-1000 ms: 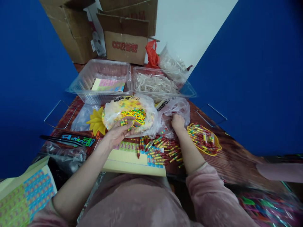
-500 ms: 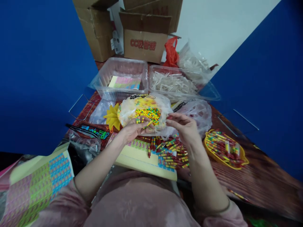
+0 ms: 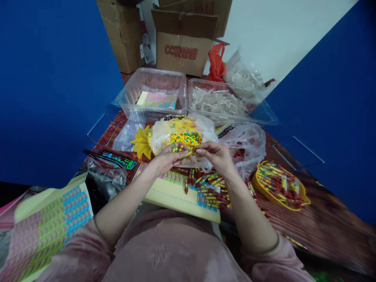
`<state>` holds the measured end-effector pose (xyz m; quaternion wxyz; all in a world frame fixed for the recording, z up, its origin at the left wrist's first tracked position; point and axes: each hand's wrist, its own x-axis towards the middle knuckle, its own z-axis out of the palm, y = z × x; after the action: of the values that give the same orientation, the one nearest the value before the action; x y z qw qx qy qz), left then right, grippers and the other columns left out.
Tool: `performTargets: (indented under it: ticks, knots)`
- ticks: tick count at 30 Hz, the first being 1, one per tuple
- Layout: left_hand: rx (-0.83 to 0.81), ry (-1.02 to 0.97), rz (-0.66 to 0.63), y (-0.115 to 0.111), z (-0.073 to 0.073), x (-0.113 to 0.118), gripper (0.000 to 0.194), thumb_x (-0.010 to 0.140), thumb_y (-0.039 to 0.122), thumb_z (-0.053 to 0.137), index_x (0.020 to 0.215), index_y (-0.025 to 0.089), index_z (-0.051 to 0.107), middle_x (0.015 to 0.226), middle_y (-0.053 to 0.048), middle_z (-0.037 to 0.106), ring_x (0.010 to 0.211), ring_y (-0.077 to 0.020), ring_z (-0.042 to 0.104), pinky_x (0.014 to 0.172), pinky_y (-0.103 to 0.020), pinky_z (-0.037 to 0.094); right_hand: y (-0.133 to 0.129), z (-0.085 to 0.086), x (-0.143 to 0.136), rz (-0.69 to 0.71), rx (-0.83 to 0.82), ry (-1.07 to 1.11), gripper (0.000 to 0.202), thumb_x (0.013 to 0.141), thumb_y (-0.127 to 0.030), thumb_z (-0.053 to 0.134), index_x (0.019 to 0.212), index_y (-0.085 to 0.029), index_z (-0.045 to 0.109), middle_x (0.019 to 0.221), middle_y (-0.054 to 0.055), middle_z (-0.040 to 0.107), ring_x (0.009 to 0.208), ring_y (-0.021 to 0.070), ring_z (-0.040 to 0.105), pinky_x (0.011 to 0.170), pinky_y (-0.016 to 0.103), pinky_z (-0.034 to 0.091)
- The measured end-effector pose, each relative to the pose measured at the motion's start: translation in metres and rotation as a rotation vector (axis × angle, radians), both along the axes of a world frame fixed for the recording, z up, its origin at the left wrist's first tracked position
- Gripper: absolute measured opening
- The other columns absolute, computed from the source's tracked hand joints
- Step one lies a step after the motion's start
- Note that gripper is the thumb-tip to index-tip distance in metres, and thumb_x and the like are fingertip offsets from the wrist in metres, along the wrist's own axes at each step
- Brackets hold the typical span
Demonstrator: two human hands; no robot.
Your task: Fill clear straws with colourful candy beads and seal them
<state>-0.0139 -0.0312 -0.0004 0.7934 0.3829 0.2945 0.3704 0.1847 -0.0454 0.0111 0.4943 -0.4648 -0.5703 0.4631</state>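
My left hand (image 3: pixel 167 159) is closed around a short clear tube (image 3: pixel 188 153) filled with yellow candy beads, and a few loose beads lie in its fingers. Pinched at the tube's right end are the fingertips of my right hand (image 3: pixel 216 156), with a small red piece, apparently a cap, partly hidden between them. Just behind both hands, small colourful candy beads (image 3: pixel 186 138) fill a yellow pineapple-shaped dish lined with a white plastic bag (image 3: pixel 160 133). Below my right hand lies a pile of filled tubes with red ends (image 3: pixel 213 194), on sheets of printed stickers (image 3: pixel 173 196).
A yellow basket (image 3: pixel 257 184) of filled tubes stands at right. Red pieces show in a plastic bag (image 3: pixel 252 137) behind my right hand. Farther back are a clear tray (image 3: pixel 132 111) with sticker sheets, another tray of empty tubes (image 3: pixel 216 102), and cardboard boxes (image 3: pixel 182 39). Blue panels flank the table.
My right hand has moved left from beside the bag of red pieces to the tube's end. My left hand stays in place, holding the tube.
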Motion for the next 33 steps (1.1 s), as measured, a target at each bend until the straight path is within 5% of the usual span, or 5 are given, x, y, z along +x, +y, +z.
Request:
performTargets:
  ticks: [15,19,25,29,33]
  knots:
    - [0.07,0.034,0.049,-0.005,0.004,0.002,0.045,0.06,0.032,0.09,0.083,0.015,0.056,0.059,0.003,0.06,0.047,-0.006,0.05,0.043,-0.018,0.024,-0.001,-0.003,-0.005,0.047,0.049,-0.144,0.042,0.068,-0.058,0.083,0.077,-0.017,0.075,0.069,0.004,0.073,0.06,0.0145,0.064,0.058,0.026,0.052]
    - [0.031,0.055,0.047,-0.004,0.006,0.003,0.047,0.059,0.032,0.092,0.085,0.015,0.057,0.063,0.003,0.062,0.049,-0.0064,0.053,0.046,-0.018,0.034,-0.009,-0.009,-0.005,-0.004,0.022,-0.064,0.045,0.067,-0.06,0.083,0.078,-0.017,0.073,0.068,0.003,0.072,0.06,0.0148,0.065,0.06,0.028,0.055]
    - [0.028,0.095,0.101,-0.002,0.005,0.003,0.049,0.069,0.05,0.086,0.09,0.009,0.068,0.074,-0.005,0.067,0.051,-0.0076,0.055,0.045,-0.02,0.035,-0.033,-0.025,0.058,-0.167,-0.067,-0.016,0.043,0.065,-0.056,0.085,0.082,-0.018,0.074,0.068,0.002,0.072,0.058,0.0136,0.064,0.059,0.027,0.055]
    - [0.025,0.086,0.119,-0.004,0.011,0.005,0.051,0.068,0.049,0.087,0.097,0.01,0.072,0.067,0.0,0.06,0.048,-0.0062,0.052,0.042,-0.019,0.031,-0.033,-0.042,0.112,-0.174,-0.117,-0.308,0.046,0.069,-0.058,0.08,0.083,-0.015,0.076,0.069,0.005,0.073,0.056,0.0153,0.063,0.057,0.028,0.053]
    - [0.011,0.082,0.125,-0.005,0.014,0.006,0.051,0.064,0.048,0.089,0.094,0.01,0.071,0.067,0.001,0.058,0.047,-0.0052,0.05,0.04,-0.017,0.026,-0.005,-0.052,0.136,-0.426,-0.06,-0.908,0.031,0.088,-0.036,0.062,0.1,-0.013,0.078,0.09,0.012,0.078,0.077,0.0237,0.07,0.073,0.035,0.055]
